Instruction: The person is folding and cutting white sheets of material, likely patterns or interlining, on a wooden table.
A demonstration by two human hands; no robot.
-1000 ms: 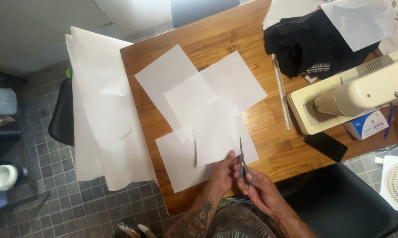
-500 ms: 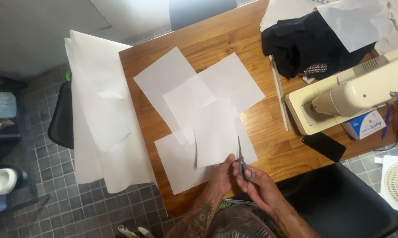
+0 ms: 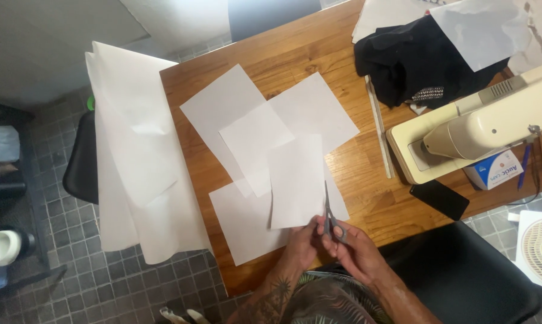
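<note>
Scissors [image 3: 330, 217] w/ blades closed, same spot as 1 s ago, at near table [image 3: 367, 198] edge. Right hand [image 3: 356, 251] grips handles; left hand [image 3: 301, 243] pinches paper sheet [image 3: 296, 180] edge. No cut progress.

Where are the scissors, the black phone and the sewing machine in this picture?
scissors [image 3: 330, 217]: head view, on the closed blades just above the handles.
black phone [image 3: 439, 199]: head view, on the middle of its dark face.
sewing machine [image 3: 493, 123]: head view, on its cream upper arm.
</note>
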